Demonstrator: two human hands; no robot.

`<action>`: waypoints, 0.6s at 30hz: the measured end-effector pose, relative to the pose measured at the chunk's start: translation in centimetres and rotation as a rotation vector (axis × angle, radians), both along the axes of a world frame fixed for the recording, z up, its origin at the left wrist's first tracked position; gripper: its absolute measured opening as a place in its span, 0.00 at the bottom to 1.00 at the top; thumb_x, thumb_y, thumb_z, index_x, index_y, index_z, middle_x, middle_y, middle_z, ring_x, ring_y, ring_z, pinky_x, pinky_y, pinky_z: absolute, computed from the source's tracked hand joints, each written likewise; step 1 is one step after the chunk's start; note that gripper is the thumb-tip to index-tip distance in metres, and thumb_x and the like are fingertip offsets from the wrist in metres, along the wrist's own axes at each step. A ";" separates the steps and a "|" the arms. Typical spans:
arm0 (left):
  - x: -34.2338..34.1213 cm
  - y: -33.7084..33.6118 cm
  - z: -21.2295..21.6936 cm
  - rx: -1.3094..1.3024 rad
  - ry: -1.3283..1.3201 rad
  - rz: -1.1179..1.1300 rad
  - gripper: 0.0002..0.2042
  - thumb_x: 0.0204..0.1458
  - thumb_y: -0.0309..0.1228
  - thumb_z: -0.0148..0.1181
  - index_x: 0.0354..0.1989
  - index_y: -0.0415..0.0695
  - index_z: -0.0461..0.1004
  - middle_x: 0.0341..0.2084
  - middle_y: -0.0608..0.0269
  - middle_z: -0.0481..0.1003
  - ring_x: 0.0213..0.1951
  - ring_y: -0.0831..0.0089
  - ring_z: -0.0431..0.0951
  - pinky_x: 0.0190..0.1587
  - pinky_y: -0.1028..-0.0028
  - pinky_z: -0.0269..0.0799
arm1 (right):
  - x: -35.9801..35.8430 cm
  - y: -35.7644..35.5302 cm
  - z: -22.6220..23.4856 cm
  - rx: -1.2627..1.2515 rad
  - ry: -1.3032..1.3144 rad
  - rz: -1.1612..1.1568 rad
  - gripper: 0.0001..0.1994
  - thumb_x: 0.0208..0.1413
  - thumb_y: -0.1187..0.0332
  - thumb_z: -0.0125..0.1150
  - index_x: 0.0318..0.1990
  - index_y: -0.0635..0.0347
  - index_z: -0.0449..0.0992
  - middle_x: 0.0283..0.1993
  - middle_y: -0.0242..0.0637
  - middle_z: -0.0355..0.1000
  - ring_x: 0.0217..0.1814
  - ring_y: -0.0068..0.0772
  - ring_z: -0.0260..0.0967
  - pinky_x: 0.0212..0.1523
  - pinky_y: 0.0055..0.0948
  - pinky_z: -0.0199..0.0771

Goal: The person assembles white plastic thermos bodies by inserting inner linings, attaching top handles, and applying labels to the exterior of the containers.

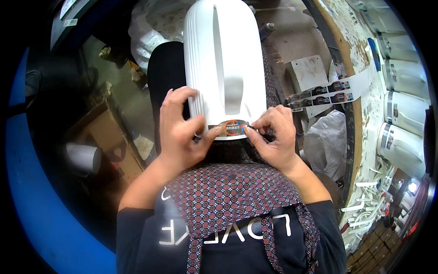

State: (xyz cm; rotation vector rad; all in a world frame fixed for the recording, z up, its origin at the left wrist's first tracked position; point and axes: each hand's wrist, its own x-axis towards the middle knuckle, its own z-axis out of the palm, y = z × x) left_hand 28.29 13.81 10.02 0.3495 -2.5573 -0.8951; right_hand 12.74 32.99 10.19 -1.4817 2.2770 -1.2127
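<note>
Lying in front of me, over my lap, is a white plastic jug body (pixel 250 59) with a long moulded handle and ribbed left side. A dark sticker label (pixel 233 128) with an orange ring sits across its near end. My left hand (pixel 182 130) is closed around the jug's near left corner, its thumb pressing the label's left end; the curled fingers blur slightly. On the other side, my right hand (pixel 276 137) pinches the label's right end between thumb and fingers. The jug's underside is hidden.
A worn workbench (pixel 365 132) runs along the right, with a strip of stickers (pixel 340 91) hanging over its edge. Several white jugs (pixel 404 109) stand there, near a pile of white plastic handles (pixel 367 205). At left are a cardboard box (pixel 116 130) and a white cylinder (pixel 84 158).
</note>
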 end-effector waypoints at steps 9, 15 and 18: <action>-2.7 -0.8 -4.5 0.344 0.135 -0.016 0.56 0.43 0.53 0.69 0.73 0.43 0.39 0.71 0.46 0.40 0.71 0.54 0.47 0.71 0.59 0.43 | -2.6 -7.6 2.9 -0.205 0.035 -0.091 0.44 0.44 0.59 0.69 0.66 0.71 0.54 0.70 0.56 0.50 0.72 0.59 0.49 0.69 0.48 0.54; -5.5 -12.3 4.9 0.822 0.472 -0.178 0.56 0.46 0.64 0.60 0.74 0.48 0.34 0.70 0.47 0.49 0.69 0.52 0.54 0.69 0.53 0.52 | -5.4 -4.2 5.1 -0.679 0.090 0.365 0.28 0.49 0.68 0.65 0.58 0.65 0.64 0.61 0.58 0.62 0.60 0.52 0.67 0.57 0.38 0.72; -6.3 -13.9 8.9 0.987 0.348 -0.216 0.56 0.44 0.62 0.64 0.74 0.47 0.37 0.66 0.51 0.58 0.64 0.56 0.63 0.66 0.54 0.59 | -7.8 -4.1 9.5 0.052 -0.064 0.408 0.18 0.56 0.52 0.60 0.40 0.61 0.79 0.38 0.44 0.77 0.37 0.43 0.76 0.37 0.35 0.75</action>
